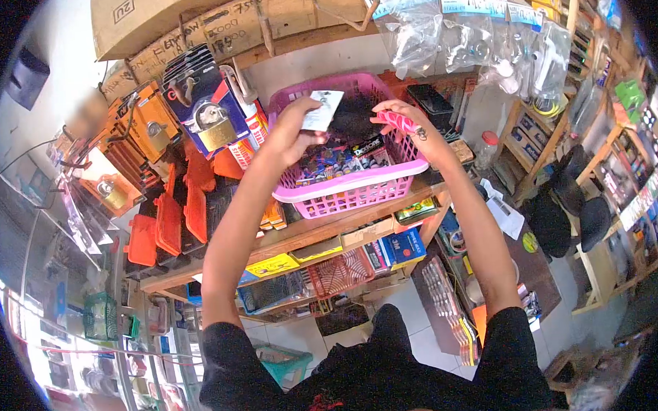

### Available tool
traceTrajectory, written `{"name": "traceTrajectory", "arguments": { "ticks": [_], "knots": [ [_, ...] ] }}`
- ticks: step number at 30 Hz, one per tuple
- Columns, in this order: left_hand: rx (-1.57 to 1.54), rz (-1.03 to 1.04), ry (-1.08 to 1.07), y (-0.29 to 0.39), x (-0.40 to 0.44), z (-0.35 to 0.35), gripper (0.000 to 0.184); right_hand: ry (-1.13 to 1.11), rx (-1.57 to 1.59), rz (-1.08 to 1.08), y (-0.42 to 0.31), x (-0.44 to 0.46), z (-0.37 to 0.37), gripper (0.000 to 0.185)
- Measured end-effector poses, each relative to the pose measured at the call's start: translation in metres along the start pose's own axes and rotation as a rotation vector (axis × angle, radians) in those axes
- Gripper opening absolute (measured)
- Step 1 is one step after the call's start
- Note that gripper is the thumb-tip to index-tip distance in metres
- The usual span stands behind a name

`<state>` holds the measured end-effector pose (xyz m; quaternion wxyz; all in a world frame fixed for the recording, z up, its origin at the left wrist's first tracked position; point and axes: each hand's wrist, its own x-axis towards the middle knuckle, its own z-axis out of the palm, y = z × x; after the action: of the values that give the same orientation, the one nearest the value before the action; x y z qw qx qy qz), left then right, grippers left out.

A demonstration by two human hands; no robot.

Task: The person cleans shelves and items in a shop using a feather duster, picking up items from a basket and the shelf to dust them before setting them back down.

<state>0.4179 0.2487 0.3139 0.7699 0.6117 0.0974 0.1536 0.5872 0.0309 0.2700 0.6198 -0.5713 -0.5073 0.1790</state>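
My left hand (291, 135) pinches a small white card-like packet (323, 110) with dark print, above the left side of a pink plastic basket (350, 185). Over the basket's right side, my right hand (412, 128) has its fingers curled at a slim pink patterned object (397, 120) with a dark, metal-looking end; its exact kind is unclear. Inside the basket lie many small colourful packets (342, 161) and a dark mass (354, 116) towards the back. The basket rests on a wooden shelf.
Carded padlocks (214, 126) hang on the left, above orange-lidded boxes (169, 220). Clear bags with blue NARA headers (476, 37) hang at upper right. A cardboard box (218, 27) spans the back. Below the wooden shelf edge (308, 243) are trays and a blue 3M box (404, 247).
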Motion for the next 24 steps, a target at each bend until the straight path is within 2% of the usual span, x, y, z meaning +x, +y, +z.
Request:
{"name": "traceTrajectory", "arguments": {
  "ticks": [2,4,5,6,8,9,10,12,14,15,16,17,18,20,24],
  "knots": [
    [-0.224,0.042,0.065,0.011,-0.038,0.014,0.019,-0.004,-0.024,-0.006,0.0,-0.002,-0.001,0.041],
    [-0.317,0.153,-0.053,0.001,-0.051,0.001,0.019,-0.014,-0.014,-0.013,0.005,0.001,-0.004,0.046],
    [-0.354,0.235,0.045,-0.012,-0.056,0.006,0.018,0.0,0.011,-0.005,0.007,0.002,-0.004,0.046],
    [-0.346,0.263,0.243,-0.023,-0.06,0.028,0.016,-0.009,-0.004,0.014,0.01,0.004,-0.006,0.047],
    [-0.267,0.073,0.015,-0.059,-0.033,0.02,0.016,0.01,-0.019,-0.003,0.008,0.005,-0.003,0.044],
    [-0.337,0.07,0.057,-0.054,-0.034,0.033,0.017,0.018,-0.134,0.005,0.003,0.005,0.002,0.039],
    [-0.316,0.155,0.1,-0.043,-0.037,0.045,0.017,-0.013,-0.186,-0.137,0.005,0.003,0.003,0.037],
    [-0.289,0.225,0.142,-0.025,-0.045,0.055,0.017,-0.104,-0.113,-0.223,0.02,0.01,0.0,0.039],
    [-0.296,0.192,0.053,-0.032,-0.04,0.049,0.026,-0.083,0.049,-0.081,0.019,0.005,-0.004,0.041],
    [-0.346,0.131,0.008,-0.041,-0.036,0.042,0.03,-0.119,-0.096,-0.226,0.019,0.004,-0.008,0.043],
    [-0.392,0.067,-0.032,-0.051,-0.033,0.033,0.035,-0.041,-0.147,-0.255,0.014,0.007,-0.005,0.047],
    [-0.492,0.059,-0.103,-0.058,-0.025,0.022,0.05,-0.008,-0.103,-0.118,0.009,0.003,-0.005,0.047],
    [-0.488,0.067,-0.072,-0.054,-0.03,0.024,0.053,0.016,-0.059,0.015,-0.001,0.0,0.0,0.048],
    [-0.489,0.103,-0.009,-0.041,-0.041,0.036,0.058,0.111,-0.073,0.062,-0.005,-0.001,0.003,0.045],
    [-0.445,0.239,0.129,-0.053,-0.037,0.03,0.066,0.208,0.118,0.025,-0.01,-0.009,0.0,0.048]
  ]
}}
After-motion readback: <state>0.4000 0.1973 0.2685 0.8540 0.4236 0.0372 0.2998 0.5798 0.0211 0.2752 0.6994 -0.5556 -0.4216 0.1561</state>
